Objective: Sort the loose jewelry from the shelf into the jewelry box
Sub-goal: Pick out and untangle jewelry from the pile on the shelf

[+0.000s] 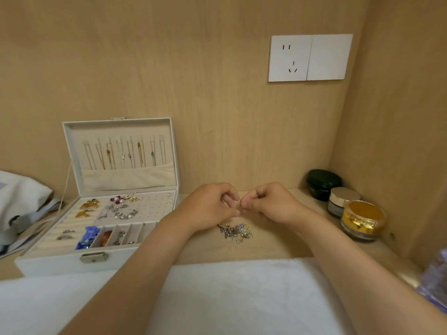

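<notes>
Left hand (212, 204) and right hand (268, 201) meet fingertip to fingertip above the jewelry pile (234, 230) on the shelf (271, 247), fingers curled; any piece pinched is too small to tell; next, probably, a steady carry left to the open jewelry box (60, 261).

Both bare forearms reach forward and converge. The left hand (210, 206) and right hand (271, 201) sit knuckles up, fingers curled, thumb and fingertips (244, 204) pinched together where the two hands meet
</notes>
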Demonstrator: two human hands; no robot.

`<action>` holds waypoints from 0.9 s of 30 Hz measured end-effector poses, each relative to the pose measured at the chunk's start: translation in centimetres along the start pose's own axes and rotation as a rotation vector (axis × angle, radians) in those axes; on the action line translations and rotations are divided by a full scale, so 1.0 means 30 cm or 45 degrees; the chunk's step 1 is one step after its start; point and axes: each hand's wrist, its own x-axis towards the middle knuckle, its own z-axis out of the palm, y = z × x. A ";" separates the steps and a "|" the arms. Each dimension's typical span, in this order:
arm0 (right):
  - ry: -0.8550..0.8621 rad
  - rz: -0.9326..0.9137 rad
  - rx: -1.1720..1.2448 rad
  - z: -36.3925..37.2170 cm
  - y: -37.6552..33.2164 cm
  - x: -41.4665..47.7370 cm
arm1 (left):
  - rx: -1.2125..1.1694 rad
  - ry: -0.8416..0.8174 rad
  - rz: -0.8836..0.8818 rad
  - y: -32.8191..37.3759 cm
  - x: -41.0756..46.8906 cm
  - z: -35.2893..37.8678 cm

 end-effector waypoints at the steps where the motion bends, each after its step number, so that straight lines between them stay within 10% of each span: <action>1: 0.015 0.018 0.067 0.008 -0.005 0.000 | -0.029 0.003 0.005 0.004 -0.002 -0.006; 17: -0.030 0.039 0.335 0.093 -0.033 0.010 | -0.120 0.128 -0.103 -0.009 -0.007 -0.077; 27: -0.222 -0.104 -0.493 0.091 -0.006 0.008 | 0.266 0.143 -0.223 -0.047 -0.005 -0.083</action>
